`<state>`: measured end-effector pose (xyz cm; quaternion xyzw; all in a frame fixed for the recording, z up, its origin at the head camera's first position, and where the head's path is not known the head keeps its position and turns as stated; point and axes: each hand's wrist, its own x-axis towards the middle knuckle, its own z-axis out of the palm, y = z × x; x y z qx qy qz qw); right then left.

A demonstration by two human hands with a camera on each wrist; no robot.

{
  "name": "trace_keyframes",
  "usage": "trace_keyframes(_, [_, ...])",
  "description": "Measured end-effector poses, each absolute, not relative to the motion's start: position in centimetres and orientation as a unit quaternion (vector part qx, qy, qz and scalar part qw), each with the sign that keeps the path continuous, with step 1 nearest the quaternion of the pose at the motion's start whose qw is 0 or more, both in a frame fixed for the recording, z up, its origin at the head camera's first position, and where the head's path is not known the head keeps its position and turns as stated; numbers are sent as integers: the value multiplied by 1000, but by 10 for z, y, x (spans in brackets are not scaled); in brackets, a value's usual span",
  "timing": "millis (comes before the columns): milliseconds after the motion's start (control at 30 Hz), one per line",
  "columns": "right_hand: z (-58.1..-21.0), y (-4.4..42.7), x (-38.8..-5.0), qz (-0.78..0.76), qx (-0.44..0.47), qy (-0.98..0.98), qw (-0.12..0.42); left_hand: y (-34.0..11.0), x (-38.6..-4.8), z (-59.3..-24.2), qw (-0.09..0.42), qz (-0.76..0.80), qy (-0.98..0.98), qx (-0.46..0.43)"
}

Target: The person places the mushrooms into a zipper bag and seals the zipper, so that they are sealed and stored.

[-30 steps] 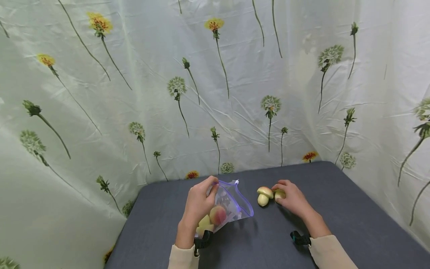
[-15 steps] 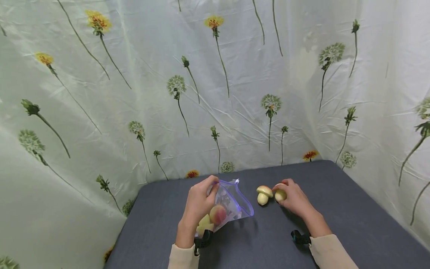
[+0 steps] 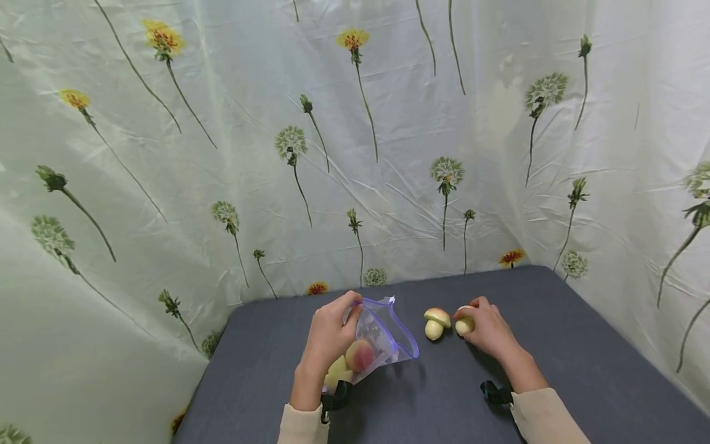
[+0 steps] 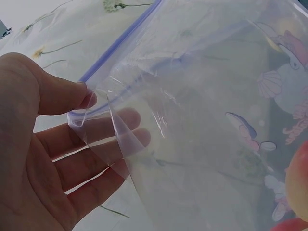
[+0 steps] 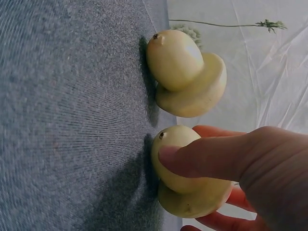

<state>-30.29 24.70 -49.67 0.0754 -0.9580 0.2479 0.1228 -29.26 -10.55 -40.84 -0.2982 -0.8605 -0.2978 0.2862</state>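
Note:
My left hand [image 3: 331, 327] pinches the top edge of a clear zip bag [image 4: 192, 110] with a purple seal, thumb on one side and fingers behind the film. The bag's mouth gapes to the right. Inside lie a red and yellow peach-like fruit [image 3: 360, 356] and pale yellow pieces [image 3: 337, 372]. At the right, my right hand [image 3: 488, 330] grips a pale yellow mushroom-shaped piece [image 5: 180, 168], thumb across its rounded stem and fingers behind the cap. A similar mushroom [image 3: 435, 328] lies just left of it, untouched by either hand.
The dark grey tabletop [image 3: 255, 357] reaches back to a pale curtain [image 3: 388, 203] printed with dandelions, which also hangs along the left and right sides. A dark wrist camera sits on each wrist.
My right hand has shifted slightly right with its mushroom, widening the gap to the other one. My left hand and the bag are nearly unmoved.

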Motion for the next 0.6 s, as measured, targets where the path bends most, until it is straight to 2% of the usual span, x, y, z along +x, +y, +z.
trace_keyframes(600, [-495,253,-299,242,67,-961,114,-107,-292,-408,291,-293,-862,-295])
